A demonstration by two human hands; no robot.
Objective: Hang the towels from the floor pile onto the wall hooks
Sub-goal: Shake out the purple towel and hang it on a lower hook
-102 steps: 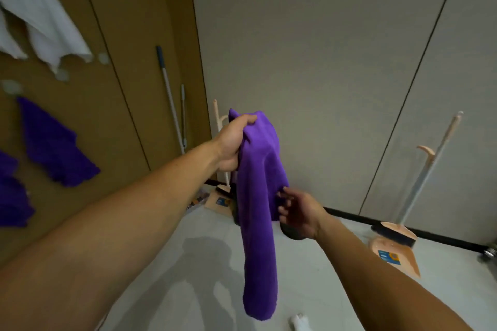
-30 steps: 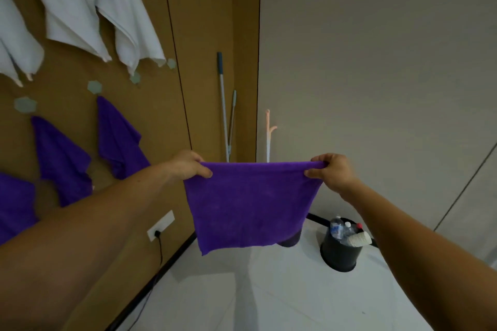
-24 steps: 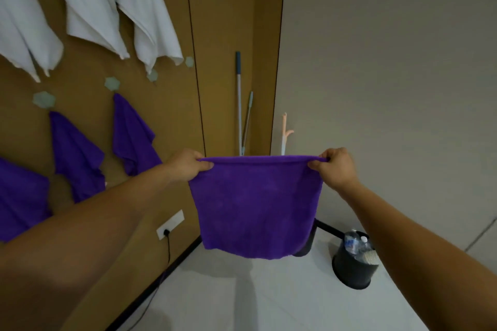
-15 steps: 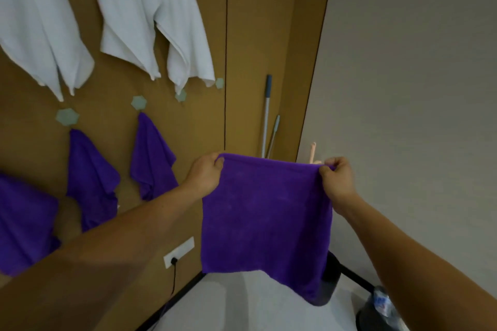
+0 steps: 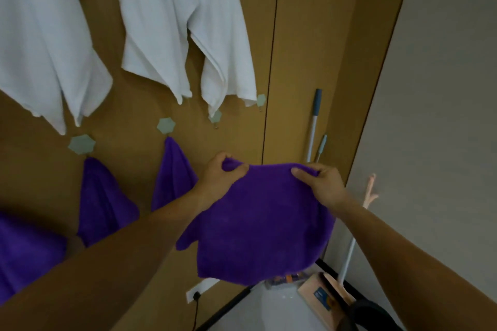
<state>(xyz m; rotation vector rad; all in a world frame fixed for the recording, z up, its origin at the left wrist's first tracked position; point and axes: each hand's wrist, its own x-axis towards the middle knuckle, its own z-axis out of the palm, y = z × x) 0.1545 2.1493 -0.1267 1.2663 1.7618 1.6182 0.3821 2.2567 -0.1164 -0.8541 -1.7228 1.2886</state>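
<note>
The left hand point(image 5: 220, 177) pinches one top corner of the purple towel point(image 5: 261, 223), with thumb and fingers curled round a fold. The right hand point(image 5: 320, 183) pinches the top edge on the other side. Both hold on tight. The towel hangs in the air between them, in front of the brown wall point(image 5: 295, 62). It is not on a hook yet.

A moment ago the hands were wide apart and the towel was pulled flat like a flag. Now the hands are nearer each other, so the top edge sags and bunches up. The towel is also closer to the wall.

I think the shaking-out is done and the hanging comes next. Above the left hand are two small grey hooks, the near hook point(image 5: 215, 115) and the far hook point(image 5: 261, 100). They seem to have no towel of their own. Beside them the hung purple towels point(image 5: 174, 172) are already up. The white towels point(image 5: 220, 35) hang higher. The bunched corner looks ready for a free hook.
</note>
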